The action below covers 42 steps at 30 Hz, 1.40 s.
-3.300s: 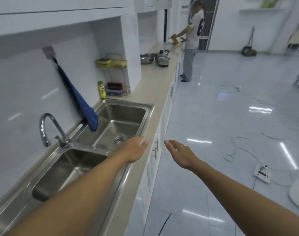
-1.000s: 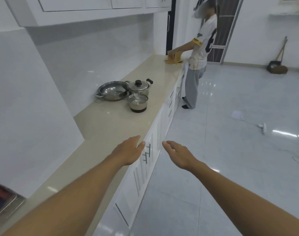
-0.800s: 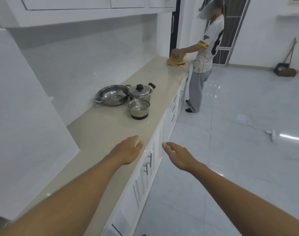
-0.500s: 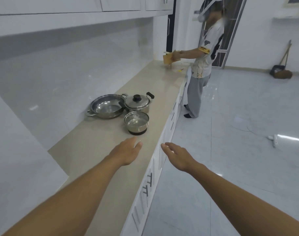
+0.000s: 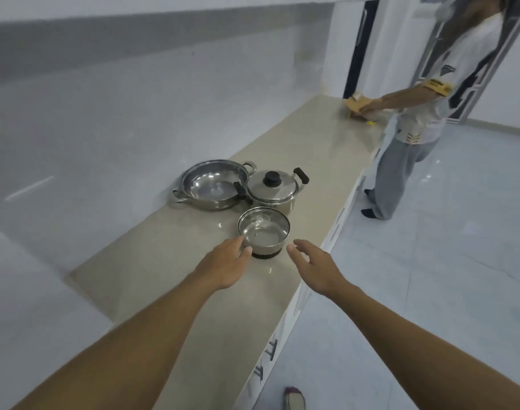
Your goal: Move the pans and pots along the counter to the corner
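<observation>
Three vessels: empty wide pan (image 5: 212, 186), lidded pot (image 5: 272, 189), glass-lidded small pot (image 5: 264, 230)

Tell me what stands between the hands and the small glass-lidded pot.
Nothing visible does. The small steel pot with the glass lid is nearest; the left hand is at its near-left side, the right hand open to its right. The wide steel pan and the black-knobbed lidded pot stand behind it.

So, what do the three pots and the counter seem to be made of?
The wide two-handled pan, the lidded pot and the small pot look like polished stainless steel: silvery with mirror-like reflections. The lidded pot's knob and handles look like black plastic. The small pot's lid seems to be glass, since the inside shows through. The counter looks like glossy beige stone, possibly a composite.
</observation>
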{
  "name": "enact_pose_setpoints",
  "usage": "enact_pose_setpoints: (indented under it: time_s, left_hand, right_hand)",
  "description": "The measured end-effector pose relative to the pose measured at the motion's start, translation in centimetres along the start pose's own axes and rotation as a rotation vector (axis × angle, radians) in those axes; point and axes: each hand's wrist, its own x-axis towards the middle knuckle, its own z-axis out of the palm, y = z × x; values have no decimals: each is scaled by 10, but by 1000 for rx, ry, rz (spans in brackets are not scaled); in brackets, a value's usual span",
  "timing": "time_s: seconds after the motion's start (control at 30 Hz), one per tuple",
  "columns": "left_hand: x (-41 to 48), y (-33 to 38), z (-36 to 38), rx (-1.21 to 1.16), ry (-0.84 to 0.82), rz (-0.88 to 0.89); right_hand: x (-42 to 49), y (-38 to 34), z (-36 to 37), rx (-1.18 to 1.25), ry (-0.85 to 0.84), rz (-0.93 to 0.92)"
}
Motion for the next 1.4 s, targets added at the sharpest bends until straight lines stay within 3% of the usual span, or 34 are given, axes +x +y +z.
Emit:
enact_pose_setpoints:
  time_s: [0.63, 0.93, 1.4]
  left_hand:
    - [168, -25, 64, -274, 241, -280]
    - [191, -34, 105, -404, 353, -340]
    - [150, -36, 99, -361, 431, -360]
  right_hand:
    - [208, 65, 29, 14, -57, -171]
    - [226, 74, 59, 97, -73, -154]
    - [197, 52, 69, 171, -78, -165]
